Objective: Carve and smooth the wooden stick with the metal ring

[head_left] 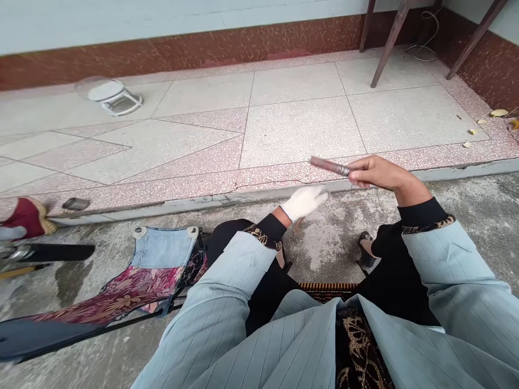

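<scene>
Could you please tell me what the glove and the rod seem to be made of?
The glove seems to be matte knitted fabric, perhaps cotton, given its soft white surface and blue-edged cuff. The rod could be wood or rusty metal: it is dull brown, with a shinier grey stretch near the right hand, but blur leaves this open.

Pale blue-white wall [162, 21] above a red-brown skirting band [227, 46]; at its foot, a raised terrazzo walkway [300, 129] of pale slabs and pink strips, bearing a small white stool [115, 97] (upper left) and dark wooden legs [389, 46] (upper right). Below the step, mottled grey concrete [494, 216] supports a floral folding lounger [150, 281]. Light even, diffuse.
</scene>
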Tool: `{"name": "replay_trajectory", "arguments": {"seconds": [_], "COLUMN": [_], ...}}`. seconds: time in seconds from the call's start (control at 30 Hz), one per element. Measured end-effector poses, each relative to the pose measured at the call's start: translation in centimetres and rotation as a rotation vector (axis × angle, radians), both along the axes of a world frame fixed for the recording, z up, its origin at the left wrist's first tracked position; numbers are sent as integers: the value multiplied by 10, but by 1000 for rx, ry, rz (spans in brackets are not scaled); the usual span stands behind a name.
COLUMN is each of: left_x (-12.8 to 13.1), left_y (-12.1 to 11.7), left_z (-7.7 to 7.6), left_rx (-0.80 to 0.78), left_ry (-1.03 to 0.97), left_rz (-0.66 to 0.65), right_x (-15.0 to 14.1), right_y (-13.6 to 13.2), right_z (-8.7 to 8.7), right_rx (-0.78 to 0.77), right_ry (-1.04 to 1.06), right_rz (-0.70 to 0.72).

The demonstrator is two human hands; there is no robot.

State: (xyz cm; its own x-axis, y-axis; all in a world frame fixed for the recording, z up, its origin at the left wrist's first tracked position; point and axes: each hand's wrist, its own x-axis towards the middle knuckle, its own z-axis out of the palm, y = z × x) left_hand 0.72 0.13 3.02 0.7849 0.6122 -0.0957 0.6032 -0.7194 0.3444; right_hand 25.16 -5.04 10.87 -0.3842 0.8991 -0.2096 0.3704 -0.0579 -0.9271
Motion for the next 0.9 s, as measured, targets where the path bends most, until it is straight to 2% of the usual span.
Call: {"name": "replay_trajectory", "arguments": {"seconds": [0.03, 0.1, 0.17, 0.27, 0.37, 0.47, 0.53, 0.63, 0.73, 0.83, 0.9], "left_x": [2, 4, 5, 4, 2, -1, -3, -4, -5, -4, -1], "left_y": [-2, -7, -10, -13, -14, -14, -13, -10, -5, -3, -6], "left_z": [-2, -4, -4, 0, 3, 2, 2, 4, 7, 7, 5], "left_rx": [-5, 16, 90, 167, 227, 311, 356, 399, 388, 286, 145], "left_ry": [22, 70, 96, 106, 135, 137, 120, 110, 118, 106, 46], "left_rz": [-35, -108, -145, -163, -174, -181, -175, -122, -56, 23, 83], "right_x": [5, 11, 13, 11, 5, -4, -13, -29, -36, -28, -17], "right_y": [2, 5, 8, 12, 16, 18, 16, 10, 4, 0, -2], "right_z": [-1, -6, -10, -13, -17, -26, -32, -37, -32, -19, -9], "right_rx": [30, 39, 38, 62, 56, -34, -103, -170, -296, -338, -255], "right_ry": [-4, -78, -250, -600, -886, -1081, -1129, -1033, -728, -366, -151], "right_rz": [-119, -258, -316, -323, -198, 55, 249, 489, 611, 651, 550]}}
